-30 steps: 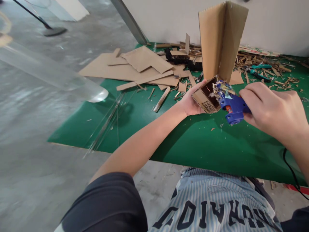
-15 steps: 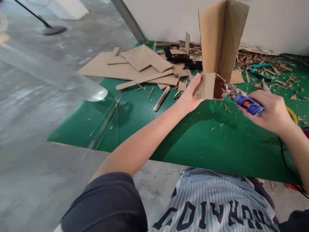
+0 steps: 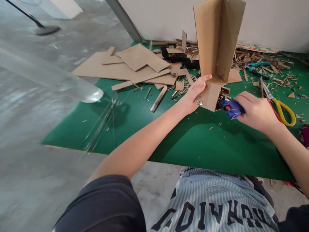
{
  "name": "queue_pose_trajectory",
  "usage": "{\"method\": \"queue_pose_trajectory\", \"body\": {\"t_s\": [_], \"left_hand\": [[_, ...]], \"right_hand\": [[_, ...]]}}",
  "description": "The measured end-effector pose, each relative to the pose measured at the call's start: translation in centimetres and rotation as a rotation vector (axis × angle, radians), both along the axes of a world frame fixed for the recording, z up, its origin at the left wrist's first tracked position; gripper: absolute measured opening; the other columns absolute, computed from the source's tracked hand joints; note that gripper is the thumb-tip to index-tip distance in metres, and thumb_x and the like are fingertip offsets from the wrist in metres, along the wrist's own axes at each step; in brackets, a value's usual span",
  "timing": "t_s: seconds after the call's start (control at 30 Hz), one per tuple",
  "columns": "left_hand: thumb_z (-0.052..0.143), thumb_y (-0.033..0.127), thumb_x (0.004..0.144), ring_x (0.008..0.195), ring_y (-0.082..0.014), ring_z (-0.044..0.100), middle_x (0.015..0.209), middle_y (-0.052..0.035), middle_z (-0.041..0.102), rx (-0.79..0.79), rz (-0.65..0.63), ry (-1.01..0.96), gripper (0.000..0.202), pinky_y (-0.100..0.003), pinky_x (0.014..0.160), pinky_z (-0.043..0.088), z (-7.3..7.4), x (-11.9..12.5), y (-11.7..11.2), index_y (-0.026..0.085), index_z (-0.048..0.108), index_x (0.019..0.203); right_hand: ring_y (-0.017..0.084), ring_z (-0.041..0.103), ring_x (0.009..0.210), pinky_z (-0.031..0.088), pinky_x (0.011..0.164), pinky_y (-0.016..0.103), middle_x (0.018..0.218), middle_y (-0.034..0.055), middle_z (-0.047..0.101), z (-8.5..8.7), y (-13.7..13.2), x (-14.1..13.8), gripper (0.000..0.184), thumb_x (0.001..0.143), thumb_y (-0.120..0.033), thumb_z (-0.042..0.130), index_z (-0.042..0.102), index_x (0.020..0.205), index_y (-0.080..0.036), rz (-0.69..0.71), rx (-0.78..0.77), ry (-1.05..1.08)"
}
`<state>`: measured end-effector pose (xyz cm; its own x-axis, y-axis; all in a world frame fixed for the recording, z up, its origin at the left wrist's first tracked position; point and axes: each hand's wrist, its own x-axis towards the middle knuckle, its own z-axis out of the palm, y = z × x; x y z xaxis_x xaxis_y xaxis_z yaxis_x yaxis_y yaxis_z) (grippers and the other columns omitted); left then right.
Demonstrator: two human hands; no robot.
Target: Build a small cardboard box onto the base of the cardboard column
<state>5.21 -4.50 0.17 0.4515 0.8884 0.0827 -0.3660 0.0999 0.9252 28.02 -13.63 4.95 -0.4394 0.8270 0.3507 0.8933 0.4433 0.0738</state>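
Observation:
My left hand (image 3: 196, 93) grips the lower left side of a folded cardboard piece (image 3: 210, 38). This piece has two tall walls meeting at an inner corner and a small box-like base with an open right end. In my right hand (image 3: 253, 108) is a blue hot glue gun (image 3: 231, 108), fingers wrapped round its handle. The gun's front end is at the open end of the base; its tip is hidden there. Both are held above the green tabletop (image 3: 183, 138).
Cardboard sheets (image 3: 142, 58) and many scraps cover the back of the table. Yellow-handled scissors (image 3: 285, 111) lie right of my right hand, with teal-handled pliers (image 3: 259, 69) farther back. A clear tube (image 3: 91, 93) juts in at left, near strings of glue (image 3: 103, 125).
The glue gun has moved left and slightly down, its front now inside or against the base opening. The cardboard piece has tilted a little, and my left fingers have shifted on it.

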Motion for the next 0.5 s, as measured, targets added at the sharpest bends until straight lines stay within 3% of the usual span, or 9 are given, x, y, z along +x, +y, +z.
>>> {"method": "queue_pose_trajectory", "body": {"t_s": [0.23, 0.5], "left_hand": [[0.065, 0.058, 0.089, 0.104, -0.0199, 0.071, 0.096, -0.0001, 0.074, 0.001, 0.042, 0.012, 0.048, -0.029, 0.090, 0.054, 0.2, 0.0, 0.1, 0.026, 0.064, 0.125], [0.061, 0.059, 0.090, 0.104, -0.0215, 0.069, 0.101, -0.0031, 0.072, 0.021, 0.114, 0.021, 0.045, -0.031, 0.087, 0.053, 0.5, 0.0, 0.6, 0.023, 0.066, 0.117]], "right_hand": [[0.013, 0.051, 0.059, 0.018, 0.052, 0.030, 0.100, 0.0098, 0.071, 0.1, -0.8, -0.3, 0.023, 0.091, -0.024, 0.052, 0.070, 0.100, -0.013, -0.044, 0.093, -0.181], [0.013, 0.050, 0.060, 0.021, 0.053, 0.031, 0.099, 0.0093, 0.071, 0.1, -1.6, 1.0, 0.018, 0.090, -0.022, 0.054, 0.068, 0.097, -0.013, -0.033, 0.197, -0.185]]}}
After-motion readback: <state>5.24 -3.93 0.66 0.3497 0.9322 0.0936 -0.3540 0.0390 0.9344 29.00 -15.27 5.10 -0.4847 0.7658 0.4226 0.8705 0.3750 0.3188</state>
